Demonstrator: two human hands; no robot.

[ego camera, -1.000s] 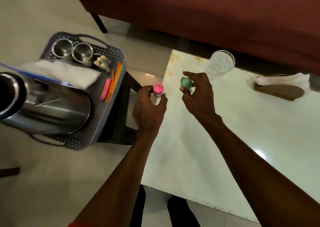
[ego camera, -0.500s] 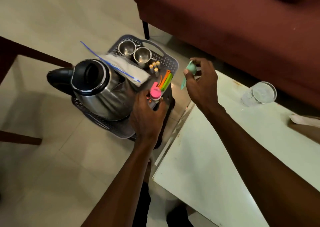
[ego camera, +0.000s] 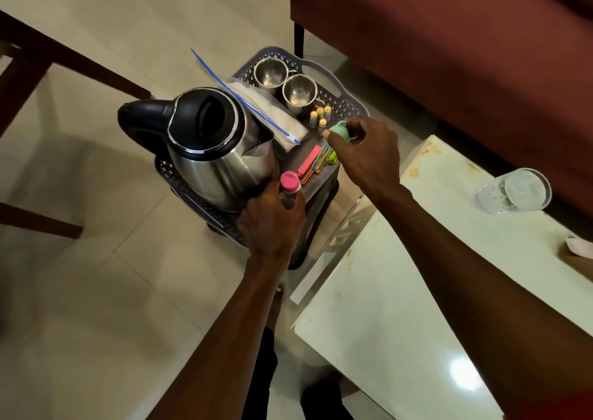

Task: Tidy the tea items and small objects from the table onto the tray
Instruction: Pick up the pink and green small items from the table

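My left hand [ego camera: 272, 220] grips a small bottle with a pink cap [ego camera: 289, 182] at the tray's near edge, beside the steel kettle [ego camera: 211, 143]. My right hand [ego camera: 365, 156] pinches a green-topped item [ego camera: 337, 130] over the grey perforated tray [ego camera: 343, 105], above the pink, orange and green clips [ego camera: 316, 161]. The tray also holds two steel cups [ego camera: 285, 81], several batteries [ego camera: 320, 116] and a zip bag with white contents [ego camera: 269, 111]. A clear glass [ego camera: 516, 191] stands on the white table [ego camera: 417, 291].
A dark red sofa [ego camera: 449, 34] runs along the top right, close behind the tray and table. A tissue holder [ego camera: 577, 252] peeks in at the table's right edge. Dark wooden furniture legs [ego camera: 38, 66] stand at the left on the tiled floor.
Both hands have moved from over the table to the tray. The green-topped item now hangs low over the clips, and the pink-capped bottle sits at the tray's near edge by the kettle.
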